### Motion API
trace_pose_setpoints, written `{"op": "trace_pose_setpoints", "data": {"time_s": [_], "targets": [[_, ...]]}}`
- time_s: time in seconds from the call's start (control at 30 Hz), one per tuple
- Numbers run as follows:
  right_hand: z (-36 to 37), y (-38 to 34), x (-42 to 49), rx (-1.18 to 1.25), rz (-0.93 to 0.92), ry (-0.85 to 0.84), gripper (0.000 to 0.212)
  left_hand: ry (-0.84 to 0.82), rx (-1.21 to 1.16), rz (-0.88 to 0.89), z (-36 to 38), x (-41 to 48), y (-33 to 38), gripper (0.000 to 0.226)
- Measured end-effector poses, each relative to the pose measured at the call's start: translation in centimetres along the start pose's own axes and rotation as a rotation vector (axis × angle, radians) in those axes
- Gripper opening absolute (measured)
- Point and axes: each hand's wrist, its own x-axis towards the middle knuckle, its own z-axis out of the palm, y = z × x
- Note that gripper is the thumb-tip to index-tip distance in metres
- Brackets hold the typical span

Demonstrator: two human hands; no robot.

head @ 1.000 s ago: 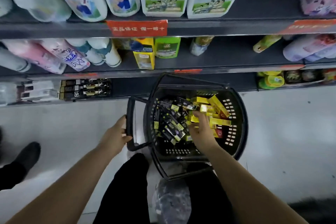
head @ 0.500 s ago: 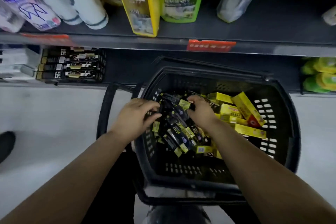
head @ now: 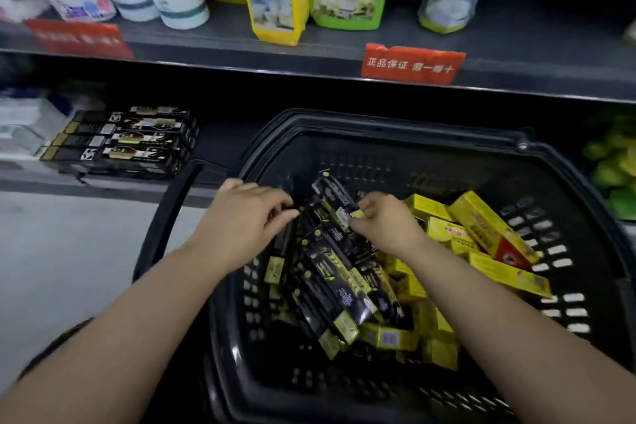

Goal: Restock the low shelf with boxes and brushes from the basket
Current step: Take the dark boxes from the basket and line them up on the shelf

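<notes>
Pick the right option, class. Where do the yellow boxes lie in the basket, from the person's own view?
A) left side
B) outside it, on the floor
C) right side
C: the yellow boxes are heaped in the right part of the basket, with the black packs lying left of them.

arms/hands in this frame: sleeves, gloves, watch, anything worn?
Both forearms are bare as far as the frame shows: no sleeves in view. The left hand and the right hand wear no gloves. No watch, bracelet or ring can be seen on either wrist or on the fingers that show, though the picture is a bit soft. No markings, tape or straps.
</notes>
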Motion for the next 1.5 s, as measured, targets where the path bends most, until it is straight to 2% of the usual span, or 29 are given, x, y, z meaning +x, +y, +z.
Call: {"op": "trace_pose_setpoints", "data": {"time_s": [0.1,0.2,0.3,0.37,0.43,0.47,0.53,0.57,0.6,0.67,0.73,0.83,0.9,0.97,1.03,1.13,1.23,1.33,1.5], "targets": [[-0.3,-1.3,-3.8,0.311,0.012,-0.005,0.028,0.034,-0.114,-0.120,0.3,-0.9,2.7,0.045],[0.7,-3.0,-7.1,0.449,-0.124,-0.041,0.027,-0.109,-0.511,-0.362,0.8,-1.1,5.1,0.070],[1.5,-3.6,-8.7,0.468,-0.246,-0.080,0.019,-0.080,-0.931,-0.658,0.7,-0.8,5.8,0.054],[1.8,-2.9,-8.4,0.384,-0.282,-0.043,0.013,-0.093,-1.107,-0.763,0.3,-0.8,5.4,0.040],[2.3,-1.8,-7.5,0.200,-0.218,-0.018,0.009,-0.126,-1.178,-0.788,-0.5,-0.6,5.2,0.022],[2.8,-1.3,-7.0,0.055,-0.162,-0.063,0.022,-0.123,-1.222,-0.793,-0.8,-0.5,5.1,0.016],[4.4,-0.5,-6.6,-0.254,-0.064,-0.197,0.063,-0.090,-1.313,-0.797,-1.5,-0.5,5.3,0.008],[5.1,-0.2,-6.6,-0.353,-0.043,-0.221,0.075,-0.074,-1.339,-0.802,-1.7,-0.7,5.5,0.007],[5.6,0.0,-6.4,-0.393,-0.041,-0.201,0.077,-0.067,-1.358,-0.811,-1.8,-0.9,5.5,0.006],[5.3,0.5,-6.0,-0.344,-0.054,-0.123,0.067,-0.071,-1.392,-0.835,-2.0,-1.5,5.7,0.009],[4.4,1.1,-5.6,-0.112,-0.020,-0.101,0.052,-0.078,-1.405,-0.843,-1.8,-1.9,5.6,0.017],[3.4,1.0,-6.3,0.668,0.119,-0.208,0.033,-0.083,-1.415,-0.838,-1.5,-1.8,5.5,0.028],[2.9,0.3,-6.7,1.049,0.142,-0.279,0.023,-0.115,-1.412,-0.847,-1.1,-1.6,5.5,0.033],[2.7,-0.1,-6.8,1.287,0.138,-0.299,0.026,-0.158,-1.391,-0.857,-0.7,-1.5,5.4,0.034],[2.5,-0.5,-6.9,1.389,0.106,-0.324,0.019,-0.188,-1.384,-0.862,-0.1,-1.4,5.1,0.033],[2.7,-0.8,-6.6,1.352,0.102,-0.358,0.035,-0.233,-1.390,-0.841,0.8,-0.8,4.7,0.035],[3.3,-0.8,-6.5,1.148,0.082,-0.273,0.033,-0.246,-1.420,-0.817,1.4,-0.7,4.4,0.037],[4.1,-1.2,-6.4,0.844,-0.021,-0.212,0.045,-0.250,-1.447,-0.831,2.0,-0.4,3.8,0.037],[4.7,-1.9,-6.2,0.716,-0.212,-0.258,0.048,-0.309,-1.415,-0.770,2.0,0.6,2.2,0.035]]}}
